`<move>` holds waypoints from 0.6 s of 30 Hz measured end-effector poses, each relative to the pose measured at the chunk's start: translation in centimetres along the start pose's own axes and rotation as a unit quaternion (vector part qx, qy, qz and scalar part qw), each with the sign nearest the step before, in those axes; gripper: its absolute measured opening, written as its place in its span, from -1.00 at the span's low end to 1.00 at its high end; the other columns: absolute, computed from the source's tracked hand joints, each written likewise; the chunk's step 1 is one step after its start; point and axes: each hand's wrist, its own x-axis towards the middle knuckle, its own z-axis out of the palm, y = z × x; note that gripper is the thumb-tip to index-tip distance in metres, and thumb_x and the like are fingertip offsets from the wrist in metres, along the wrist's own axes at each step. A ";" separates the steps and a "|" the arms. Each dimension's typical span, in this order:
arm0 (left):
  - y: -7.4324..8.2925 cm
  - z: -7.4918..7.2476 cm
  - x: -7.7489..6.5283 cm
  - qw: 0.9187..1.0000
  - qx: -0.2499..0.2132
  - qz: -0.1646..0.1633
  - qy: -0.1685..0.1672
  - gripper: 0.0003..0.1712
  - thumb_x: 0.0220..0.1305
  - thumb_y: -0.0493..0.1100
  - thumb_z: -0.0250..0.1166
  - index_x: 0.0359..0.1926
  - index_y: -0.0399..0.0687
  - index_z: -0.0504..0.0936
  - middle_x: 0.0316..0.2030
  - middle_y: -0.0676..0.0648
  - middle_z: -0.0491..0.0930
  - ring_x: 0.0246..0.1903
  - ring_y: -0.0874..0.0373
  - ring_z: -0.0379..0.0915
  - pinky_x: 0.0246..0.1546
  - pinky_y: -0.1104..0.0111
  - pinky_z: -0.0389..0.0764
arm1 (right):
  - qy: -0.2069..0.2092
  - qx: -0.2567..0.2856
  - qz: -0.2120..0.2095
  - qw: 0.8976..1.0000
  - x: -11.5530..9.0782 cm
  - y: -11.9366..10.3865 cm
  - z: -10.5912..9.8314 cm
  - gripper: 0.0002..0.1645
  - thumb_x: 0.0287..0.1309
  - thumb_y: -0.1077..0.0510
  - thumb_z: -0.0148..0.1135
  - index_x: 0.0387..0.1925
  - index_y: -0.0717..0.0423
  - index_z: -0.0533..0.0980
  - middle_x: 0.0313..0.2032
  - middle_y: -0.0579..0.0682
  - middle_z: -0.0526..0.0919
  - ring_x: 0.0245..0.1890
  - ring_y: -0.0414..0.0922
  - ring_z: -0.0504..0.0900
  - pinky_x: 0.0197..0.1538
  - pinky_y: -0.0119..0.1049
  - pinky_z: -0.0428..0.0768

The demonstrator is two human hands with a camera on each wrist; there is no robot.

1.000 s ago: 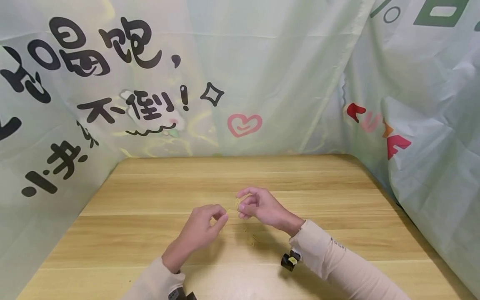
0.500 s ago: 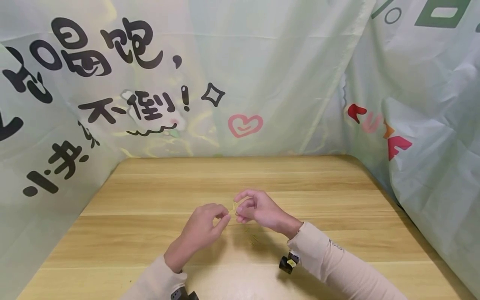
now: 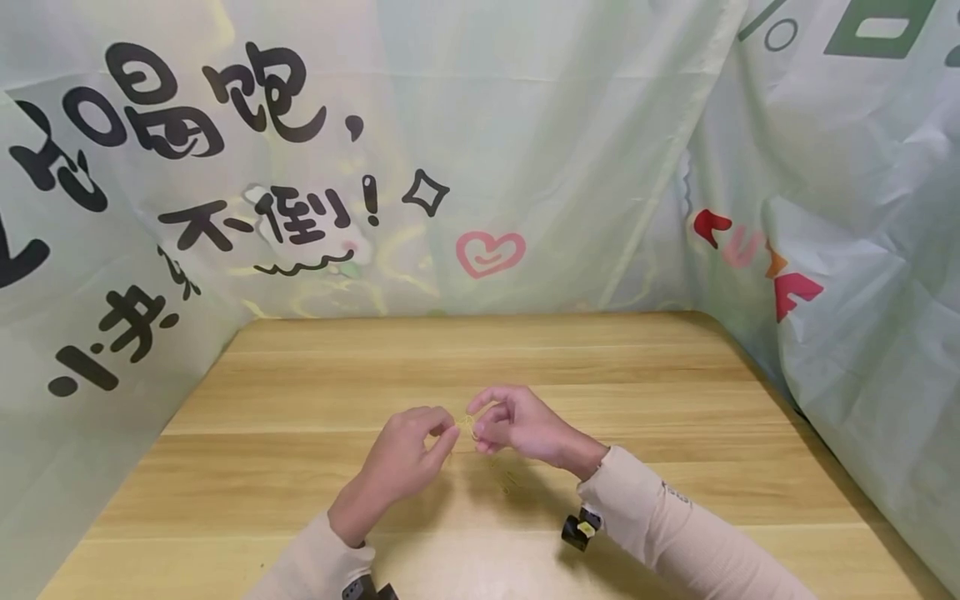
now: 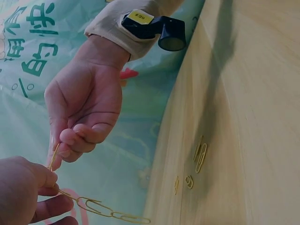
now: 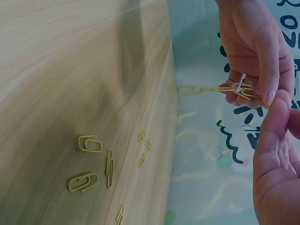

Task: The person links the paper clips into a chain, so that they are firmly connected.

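Over the middle of the wooden table, my left hand (image 3: 408,454) and right hand (image 3: 521,425) meet almost fingertip to fingertip. A gold paper clip (image 3: 469,425) spans the small gap between them, pinched in the right fingertips. In the left wrist view, the right hand (image 4: 86,101) holds the upper end of a thin clip (image 4: 54,155) that runs to my left fingers (image 4: 43,176). From the left hand hangs a chain of linked paper clips (image 4: 98,208), also visible as a chain (image 5: 206,88) in the right wrist view. Fingers cover the joint between clip and chain.
Several loose gold paper clips (image 3: 507,482) lie on the table (image 3: 300,483) below the hands. The right wrist view shows them scattered, with one clip (image 5: 90,144) near another clip (image 5: 109,168). Printed fabric (image 3: 562,167) stands around the table's back and sides.
My right hand has moved slightly left and down, bringing its clip from a little apart to right at the left fingertips. The left hand has barely moved.
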 end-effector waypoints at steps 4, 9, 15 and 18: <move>-0.1 0.0 0.0 1.000 -0.003 -0.003 0.002 -0.88 0.21 -0.27 0.29 -0.47 -0.06 0.59 -0.47 0.04 0.63 -0.40 0.18 0.58 -0.31 0.31 0.62 | -0.006 -0.041 -0.008 0.999 -0.2 -0.1 -0.1 -0.72 0.25 0.46 0.03 0.00 0.49 0.37 -0.40 0.07 0.62 -0.38 0.15 0.63 -0.15 0.06 0.63; 0.0 0.0 -0.3 1.000 -0.013 0.000 -0.005 -0.89 0.21 -0.29 0.30 -0.45 -0.05 0.60 -0.47 0.06 0.63 -0.40 0.18 0.56 -0.30 0.32 0.61 | 0.021 -0.110 -0.028 0.993 -0.4 -0.4 -0.4 -0.75 0.25 0.42 0.02 -0.04 0.38 0.43 -0.39 0.05 0.55 -0.41 0.03 0.58 -0.26 -0.11 0.61; 0.0 0.1 -0.3 1.000 -0.013 0.015 -0.004 -0.91 0.20 -0.28 0.31 -0.44 -0.08 0.62 -0.46 0.04 0.63 -0.41 0.19 0.56 -0.31 0.33 0.62 | 0.049 -0.146 -0.046 0.987 -0.3 -1.1 -0.6 -0.76 0.27 0.39 0.01 -0.04 0.29 0.44 -0.36 0.04 0.56 -0.36 0.07 0.57 -0.29 -0.23 0.58; 0.1 0.2 -0.2 1.000 -0.015 0.015 -0.009 -0.92 0.20 -0.27 0.31 -0.44 -0.08 0.62 -0.46 0.04 0.63 -0.41 0.20 0.55 -0.31 0.34 0.62 | 0.057 -0.161 -0.060 0.983 -0.2 -1.5 -0.7 -0.78 0.28 0.36 0.02 -0.05 0.27 0.45 -0.37 0.02 0.56 -0.37 0.05 0.57 -0.30 -0.26 0.57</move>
